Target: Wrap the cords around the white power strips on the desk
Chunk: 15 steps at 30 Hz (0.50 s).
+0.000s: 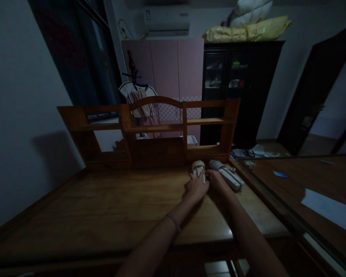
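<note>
A white power strip (pixel 198 166) with its pale cord coiled around one end lies near the back of the wooden desk (pixel 127 196). My left hand (pixel 197 186) is closed over its near part, fingers on top and thumb along the left side. Close beside it, my right hand (pixel 217 181) has its fingers curled in at the strip's right side. A small dark bit shows at those fingertips, too dim to name. Just right of that hand rests a second white power strip (pixel 231 178), a grey cord (pixel 216 165) wrapped around its far end.
A wooden shelf unit (pixel 155 129) rises along the desk's back edge. To the right, a lower brown surface (pixel 294 177) holds a white paper sheet (pixel 331 207) and a small blue card (pixel 280 174). Behind stand pink wardrobe doors (pixel 164 69) and a black cabinet (pixel 256 84).
</note>
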{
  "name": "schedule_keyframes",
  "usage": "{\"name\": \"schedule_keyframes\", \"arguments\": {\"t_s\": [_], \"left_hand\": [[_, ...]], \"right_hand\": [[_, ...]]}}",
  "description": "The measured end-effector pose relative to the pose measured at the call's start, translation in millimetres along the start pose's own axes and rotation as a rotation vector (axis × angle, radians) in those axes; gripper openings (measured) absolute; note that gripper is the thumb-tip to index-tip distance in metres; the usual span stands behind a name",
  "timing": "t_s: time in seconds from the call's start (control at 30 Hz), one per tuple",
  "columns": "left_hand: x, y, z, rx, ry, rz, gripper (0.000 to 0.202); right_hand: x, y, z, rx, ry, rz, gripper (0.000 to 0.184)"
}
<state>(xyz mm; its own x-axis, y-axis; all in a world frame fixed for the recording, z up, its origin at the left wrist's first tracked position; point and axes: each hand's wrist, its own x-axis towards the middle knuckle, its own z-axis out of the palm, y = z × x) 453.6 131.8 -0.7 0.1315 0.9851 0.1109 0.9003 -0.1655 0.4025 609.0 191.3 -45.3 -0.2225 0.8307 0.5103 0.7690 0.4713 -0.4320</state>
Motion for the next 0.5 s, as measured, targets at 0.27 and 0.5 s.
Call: {"name": "schedule_keyframes", "arguments": {"t_s": [0.27,0.5], "left_hand": [[-16.9,-3.0,1.5,0.146,0.13,0.101,0.063],[-23.4,-8.2,5.9,0.184,0.132,0.078,0.065]], "right_hand": [[-3.5,-14.7,-7.3,0.041,0.006,0.007,0.022],[-3.8,-18.0,-6.4,0.05,0.015,-0.027,0.026]]}}
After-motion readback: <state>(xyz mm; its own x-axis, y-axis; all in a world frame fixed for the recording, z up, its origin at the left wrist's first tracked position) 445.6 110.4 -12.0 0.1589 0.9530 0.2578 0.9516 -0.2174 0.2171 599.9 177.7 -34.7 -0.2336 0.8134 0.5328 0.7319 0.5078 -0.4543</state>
